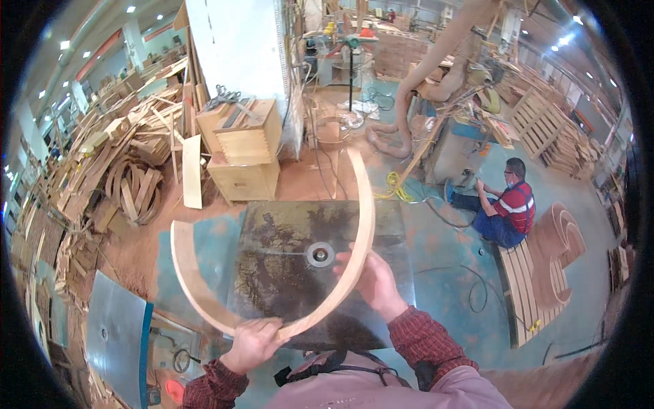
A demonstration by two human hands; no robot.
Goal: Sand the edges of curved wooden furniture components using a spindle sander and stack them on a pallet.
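Over the bench, I see the left hand gripping a wooden arc; the right hand, fingers loosely spread, seemingly steadies it.

Your left hand, low, fingers curled; your right hand, farther forward, palm turned inward, fingers extended; left forearm and right forearm, both sleeved, angled inward.

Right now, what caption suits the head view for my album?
Left hand grips a pale, curved wooden strip, right hand behind it, over a dark, stained metal table.
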